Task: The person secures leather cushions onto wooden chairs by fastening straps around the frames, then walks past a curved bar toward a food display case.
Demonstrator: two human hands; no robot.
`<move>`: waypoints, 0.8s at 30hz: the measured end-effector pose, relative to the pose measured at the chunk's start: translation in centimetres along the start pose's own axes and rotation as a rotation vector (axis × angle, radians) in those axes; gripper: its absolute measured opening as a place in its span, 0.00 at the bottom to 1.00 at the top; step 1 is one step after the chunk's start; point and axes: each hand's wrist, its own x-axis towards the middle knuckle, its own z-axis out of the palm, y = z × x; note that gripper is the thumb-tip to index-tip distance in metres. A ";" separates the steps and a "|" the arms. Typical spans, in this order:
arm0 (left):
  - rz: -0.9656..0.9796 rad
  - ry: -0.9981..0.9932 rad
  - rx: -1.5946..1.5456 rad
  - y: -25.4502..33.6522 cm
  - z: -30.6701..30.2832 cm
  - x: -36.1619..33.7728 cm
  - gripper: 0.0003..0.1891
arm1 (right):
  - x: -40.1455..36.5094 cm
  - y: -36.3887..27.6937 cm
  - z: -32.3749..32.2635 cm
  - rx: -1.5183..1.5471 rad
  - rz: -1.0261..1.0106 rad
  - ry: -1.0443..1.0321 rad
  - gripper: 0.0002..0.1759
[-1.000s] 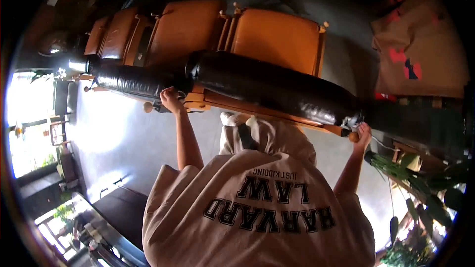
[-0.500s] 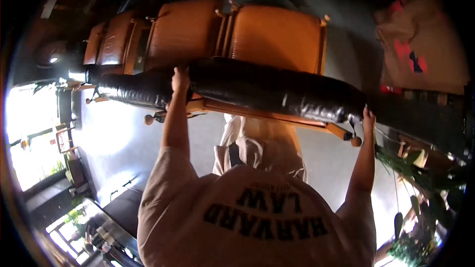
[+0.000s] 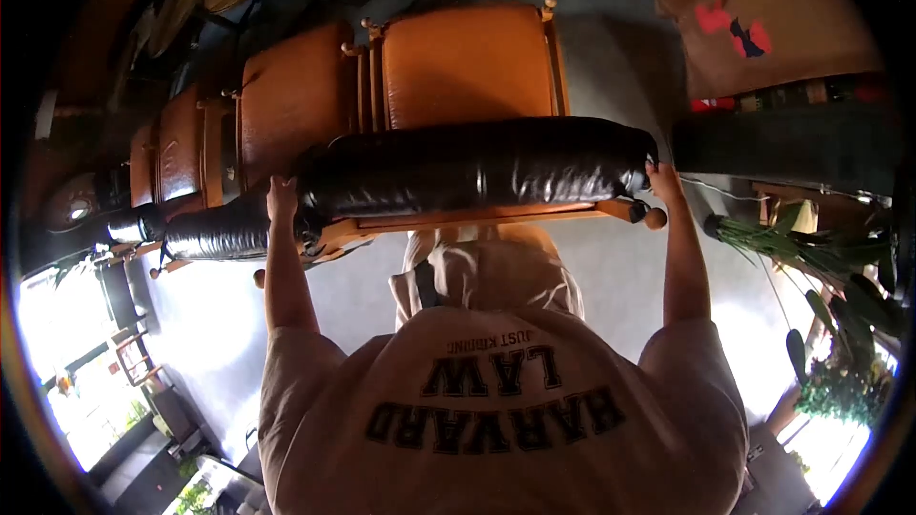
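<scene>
A long, shiny black leather cushion (image 3: pixel 477 167) lies along the top of a wooden chair back (image 3: pixel 458 221), in front of my body. My left hand (image 3: pixel 281 198) is closed at its left end, where the black material looks bunched. At the right end, my right hand (image 3: pixel 662 181) grips the cushion's corner, above a round wooden knob (image 3: pixel 655 218). Both arms reach forward, spread about as wide as the cushion. Beyond it is the chair's orange-brown leather seat (image 3: pixel 468 67). The undersides of both hands are hidden.
More orange-brown seats (image 3: pixel 296 100) stand in a row to the left, one with a second black cushion (image 3: pixel 218 231) on its back. A brown cloth with red patches (image 3: pixel 801 24) covers something at the upper right. Plants (image 3: pixel 792 243) grow at the right; bright windows (image 3: pixel 72 324) are at the left.
The view has shifted, so chairs and cushion sit further left. The cushion, tilted down to the right before, now looks nearly level. Both hands stay at its ends.
</scene>
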 end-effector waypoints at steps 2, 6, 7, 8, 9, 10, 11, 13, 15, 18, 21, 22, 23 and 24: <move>-0.018 0.035 -0.036 -0.4 -0.2 0.0 0.18 | -0.4 -0.3 -1.2 -0.018 -0.001 -0.065 0.22; 0.080 0.057 -0.106 -0.5 -1.0 -1.2 0.17 | -2.4 0.1 -2.0 -0.014 -0.009 -0.090 0.25; 0.101 0.011 -0.083 -1.5 -0.7 -0.8 0.17 | -2.4 0.7 -1.8 -0.028 0.011 -0.151 0.26; 0.159 0.007 -0.091 -2.1 -0.7 -1.0 0.18 | -2.3 1.0 -1.3 0.150 -0.008 -0.102 0.26; 0.172 -0.011 -0.060 -2.2 -0.5 -1.0 0.19 | -2.0 0.4 -1.7 0.336 0.227 -0.249 0.24; 0.190 -0.035 -0.063 -2.5 0.0 -0.3 0.21 | -1.1 0.0 -1.9 0.364 0.277 -0.290 0.22; 0.207 -0.059 -0.066 -2.7 0.4 0.3 0.22 | -0.5 -0.3 -2.4 0.343 0.285 -0.327 0.22; 0.205 -0.170 0.091 -1.2 -0.5 0.7 0.26 | 0.6 -4.1 -5.3 0.125 0.339 -0.466 0.22; 0.103 -0.232 0.414 3.2 -1.5 -0.5 0.26 | 5.4 -2.0 -2.8 -0.399 0.038 -0.592 0.33; -0.170 -0.215 0.775 9.8 -0.8 -3.2 0.24 | 3.4 -14.1 -7.6 -0.501 -0.131 -0.351 0.47; -0.006 0.379 0.898 11.3 3.6 -6.4 0.21 | 5.1 -19.8 -1.9 0.128 -0.456 -0.495 0.35; 0.169 0.458 0.556 11.0 5.2 -8.1 0.23 | 4.2 -23.7 -0.8 0.117 -0.471 -0.603 0.29; 0.366 0.487 0.229 10.7 6.7 -9.8 0.25 | 4.4 -24.5 3.8 0.164 -0.681 -0.644 0.28; 0.354 0.317 0.341 12.7 4.2 -13.6 0.24 | 1.5 -27.4 5.0 -0.246 -0.629 -0.359 0.27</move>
